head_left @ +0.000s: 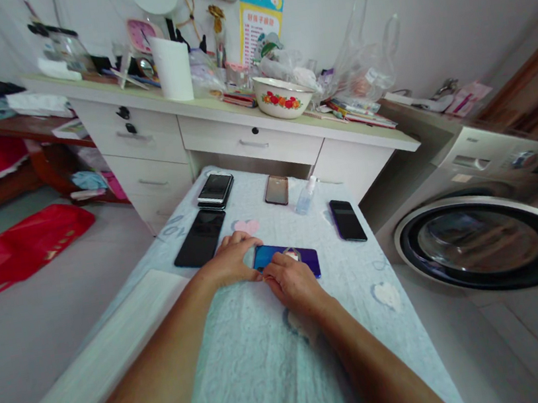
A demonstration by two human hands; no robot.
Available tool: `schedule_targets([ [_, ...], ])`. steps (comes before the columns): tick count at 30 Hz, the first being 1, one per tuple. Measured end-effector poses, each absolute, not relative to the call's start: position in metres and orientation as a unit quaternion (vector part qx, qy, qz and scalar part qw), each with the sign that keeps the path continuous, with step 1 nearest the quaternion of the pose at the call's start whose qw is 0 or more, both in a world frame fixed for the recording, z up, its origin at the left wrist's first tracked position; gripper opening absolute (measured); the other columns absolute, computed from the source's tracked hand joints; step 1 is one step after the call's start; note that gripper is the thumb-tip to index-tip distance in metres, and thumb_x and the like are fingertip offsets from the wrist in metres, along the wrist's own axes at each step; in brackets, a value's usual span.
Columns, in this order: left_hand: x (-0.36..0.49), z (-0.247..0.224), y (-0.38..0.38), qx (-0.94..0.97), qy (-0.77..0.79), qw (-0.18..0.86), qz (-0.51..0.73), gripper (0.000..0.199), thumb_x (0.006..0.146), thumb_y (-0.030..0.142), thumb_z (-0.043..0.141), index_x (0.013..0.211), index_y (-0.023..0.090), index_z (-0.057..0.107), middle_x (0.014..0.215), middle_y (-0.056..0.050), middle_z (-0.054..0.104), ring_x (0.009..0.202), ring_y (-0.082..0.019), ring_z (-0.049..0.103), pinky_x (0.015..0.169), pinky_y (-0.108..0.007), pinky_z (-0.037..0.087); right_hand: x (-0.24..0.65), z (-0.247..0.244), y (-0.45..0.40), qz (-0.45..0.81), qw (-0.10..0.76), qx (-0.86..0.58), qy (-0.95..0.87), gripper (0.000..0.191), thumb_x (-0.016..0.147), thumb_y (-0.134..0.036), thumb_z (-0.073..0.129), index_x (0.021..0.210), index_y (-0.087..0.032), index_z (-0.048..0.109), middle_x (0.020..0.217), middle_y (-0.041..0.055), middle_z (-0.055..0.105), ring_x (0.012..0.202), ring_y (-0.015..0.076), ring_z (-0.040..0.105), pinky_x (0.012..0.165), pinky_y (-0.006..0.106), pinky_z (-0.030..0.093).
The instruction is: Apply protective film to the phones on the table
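Smartphone [310,262], blue-purple and glossy, lies flat on the cloth-covered surface [369,341], long side across you, betw. your hands. Prob. light, stiff & slick, w/ glass that could crack if dropped or flexed. Best hold: the long edges, thumb one side, fingers opp.; don't press mid-face. Soft-looking cloth should cushion it, but may ruck if you drag.

Your L hand [231,260] has thumb & fingers spread around the phone's L end; can't tell if it's actually gripping. Your R hand [291,280] is curled over the near edge, fingertips bunched nr. the L end; can't tell if they pinch anything.

Just beside your L hand: a black phone [201,238]. Farther off: stacked phones [216,189], brown phone case [276,190], clear spray bottle [305,198], & a dark purple-edged phone [348,220] on the R.
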State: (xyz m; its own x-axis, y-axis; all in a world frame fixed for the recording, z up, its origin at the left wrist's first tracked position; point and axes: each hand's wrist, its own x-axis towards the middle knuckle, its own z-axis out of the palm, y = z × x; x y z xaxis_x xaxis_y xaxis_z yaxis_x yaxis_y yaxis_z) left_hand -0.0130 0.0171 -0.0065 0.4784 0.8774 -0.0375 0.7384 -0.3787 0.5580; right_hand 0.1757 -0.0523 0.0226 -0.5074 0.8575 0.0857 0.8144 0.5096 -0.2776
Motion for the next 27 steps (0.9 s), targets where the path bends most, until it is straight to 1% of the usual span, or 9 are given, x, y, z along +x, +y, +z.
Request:
schedule_targets([
  [6,-0.012,-0.002,0.015,0.816,0.497,0.265,0.13,0.074,0.053,0.039,0.079,0.123,0.032,0.055,0.128,-0.006,0.043,0.118,-0.03,0.041,0.102,-0.039,0.034,0.182,0.023,-0.052,0.096,0.1,-0.497,-0.856,0.015,0.09,-0.02,0.051,0.088,-0.021,0.066,0.091,0.0037,0.06,0.085,0.0159,0.055,0.07,0.024,0.04],
  [10,-0.013,0.0,0.014,0.815,0.495,0.271,0.133,0.074,0.054,0.04,0.077,0.124,0.032,0.054,0.128,-0.006,0.043,0.118,-0.031,0.04,0.102,-0.039,0.034,0.194,0.022,-0.05,0.121,0.106,-0.505,-0.848,0.012,0.086,-0.015,0.053,0.086,-0.02,0.065,0.09,0.0027,0.059,0.082,0.0141,0.055,0.071,0.023,0.038],
  [15,-0.014,-0.003,0.016,0.815,0.494,0.272,0.135,0.074,0.054,0.042,0.077,0.124,0.034,0.054,0.129,-0.005,0.043,0.119,-0.032,0.04,0.102,-0.04,0.034,0.208,0.025,-0.047,0.156,0.108,-0.504,-0.843,0.012,0.082,-0.011,0.055,0.083,-0.019,0.064,0.091,0.002,0.06,0.077,0.0121,0.054,0.068,0.022,0.036],
  [27,-0.013,0.001,0.015,0.813,0.494,0.28,0.128,0.073,0.055,0.041,0.077,0.124,0.031,0.055,0.129,-0.006,0.042,0.12,-0.032,0.039,0.103,-0.04,0.033,0.24,0.039,-0.047,0.206,0.099,-0.514,-0.827,0.014,0.077,-0.01,0.056,0.078,-0.018,0.067,0.081,0.0023,0.063,0.07,0.0124,0.055,0.066,0.022,0.037],
])
